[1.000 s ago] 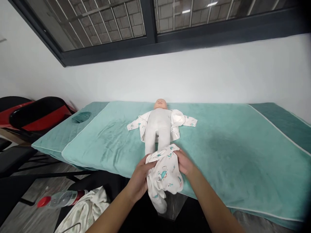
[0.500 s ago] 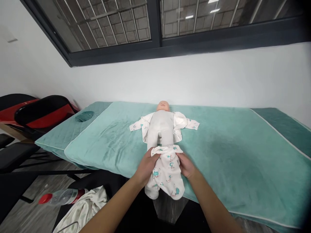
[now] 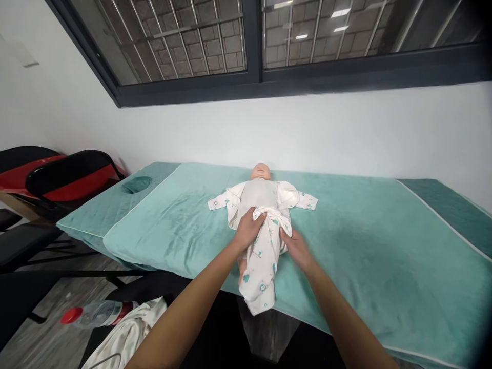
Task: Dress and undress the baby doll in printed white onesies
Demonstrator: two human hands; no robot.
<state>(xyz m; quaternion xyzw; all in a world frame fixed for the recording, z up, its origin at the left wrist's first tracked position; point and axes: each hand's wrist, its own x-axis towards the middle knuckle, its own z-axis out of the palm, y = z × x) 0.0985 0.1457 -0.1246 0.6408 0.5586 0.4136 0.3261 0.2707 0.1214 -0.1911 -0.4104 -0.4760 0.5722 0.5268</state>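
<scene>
A baby doll (image 3: 258, 193) lies on its back on the green-covered bed, head toward the wall. Its torso is whitish grey, and a white printed baby jacket (image 3: 306, 200) lies spread under it, sleeves out to both sides. White baby pants (image 3: 261, 266) with teal prints lie over the doll's legs, one end hanging past the bed's edge. My left hand (image 3: 248, 229) grips the waist edge at the left, thumb on top. At the right, my right hand (image 3: 295, 248) pinches the same edge. The pants hide most of the doll's legs; a bit of one foot shows at the left.
The green bed (image 3: 365, 256) runs along a white wall below a barred window (image 3: 192, 41). At lower left are a red-capped plastic bottle (image 3: 98, 313) and a crumpled pale cloth (image 3: 128, 335). Black and red folding chairs (image 3: 77, 179) stand at the left.
Both hands have carried the pants' waist from below the doll's feet up to its upper legs and hips. The pants now cover the legs. The view has tilted up slightly.
</scene>
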